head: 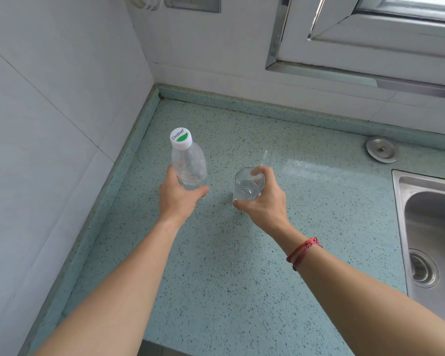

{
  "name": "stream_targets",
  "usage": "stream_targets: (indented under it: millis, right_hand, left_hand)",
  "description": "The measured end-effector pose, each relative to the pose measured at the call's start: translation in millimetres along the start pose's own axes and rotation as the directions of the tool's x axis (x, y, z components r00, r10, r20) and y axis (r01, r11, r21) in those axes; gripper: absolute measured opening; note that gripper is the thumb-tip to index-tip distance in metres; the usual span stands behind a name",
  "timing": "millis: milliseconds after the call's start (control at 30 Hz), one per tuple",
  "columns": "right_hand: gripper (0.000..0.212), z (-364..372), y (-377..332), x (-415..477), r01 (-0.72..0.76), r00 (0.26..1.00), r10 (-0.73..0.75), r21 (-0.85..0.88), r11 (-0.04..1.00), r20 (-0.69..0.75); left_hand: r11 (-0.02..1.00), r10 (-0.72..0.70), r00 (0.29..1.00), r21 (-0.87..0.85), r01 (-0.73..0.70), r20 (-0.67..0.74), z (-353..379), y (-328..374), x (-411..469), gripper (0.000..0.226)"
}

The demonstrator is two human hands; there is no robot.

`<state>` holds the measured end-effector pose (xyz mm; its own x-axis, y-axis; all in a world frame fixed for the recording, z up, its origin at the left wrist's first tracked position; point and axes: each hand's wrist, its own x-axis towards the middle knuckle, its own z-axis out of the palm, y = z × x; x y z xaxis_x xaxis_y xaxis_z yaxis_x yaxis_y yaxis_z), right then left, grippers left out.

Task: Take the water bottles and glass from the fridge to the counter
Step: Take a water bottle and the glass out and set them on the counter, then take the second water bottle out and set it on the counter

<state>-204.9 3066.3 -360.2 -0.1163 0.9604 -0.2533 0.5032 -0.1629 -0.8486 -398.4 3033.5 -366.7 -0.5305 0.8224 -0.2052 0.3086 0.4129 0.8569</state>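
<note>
The clear water bottle (pixel 189 163), white cap marked green, is upright, well left of the sink (pixel 399 214). The clear faceted glass (pixel 248 186), upright, is between bottle and sink.

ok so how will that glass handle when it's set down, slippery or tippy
The glass is clear and rigid, so it probably breaks if knocked on the hard counter. Its faceted sides likely give the right hand grip and resist rolling. It looks partly full, so tilting may spill.

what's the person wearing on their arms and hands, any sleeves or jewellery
No sleeves or gloves show; both forearms are bare. The right wrist carries thin cord bracelets, red and pinkish purple. Neither the left hand nor the right hand shows rings.
</note>
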Motion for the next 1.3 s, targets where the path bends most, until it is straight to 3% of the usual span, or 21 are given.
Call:
stream_targets:
  millis: [133,367,567,633,933,1167,1300]
  right_hand:
    - [0.074,-1,0,0,-0.004,1.000,0.004,0.002,1.000,0.022]
    - [0.113,-12,-6,-9,0.044,0.996,-0.040,-0.056,0.997,0.077]
    - [0.124,-47,-28,-25,0.129,0.987,-0.112,-0.157,0.979,0.115]
    - [0.124,-63,-39,-33,0.167,0.982,-0.150,-0.165,0.972,0.110]
    - [0.116,-141,-100,-78,0.331,0.942,-0.332,-0.305,0.893,0.049]
    - [0.097,-207,-140,-109,0.396,0.882,-0.469,-0.454,0.798,-0.054]
    - [0.088,-243,-157,-124,0.404,0.843,-0.528,-0.533,0.744,-0.099]
  left_hand:
    - [1.000,0.001,1.000,-0.005,-0.001,0.019,-1,-2,-3,0.075]
    - [1.000,0.022,1.000,0.018,-0.022,0.022,-15,8,-16,0.081]
    - [0.988,0.103,0.995,0.117,-0.103,0.010,-40,36,-40,0.089]
    - [0.983,0.125,0.992,0.134,-0.124,0.001,-49,50,-51,0.095]
    - [0.930,0.338,0.937,0.180,-0.319,-0.088,-79,134,-106,0.080]
    - [0.840,0.521,0.849,0.229,-0.492,-0.090,-85,212,-152,0.091]
    - [0.741,0.638,0.763,0.354,-0.571,-0.103,-85,250,-179,0.093]
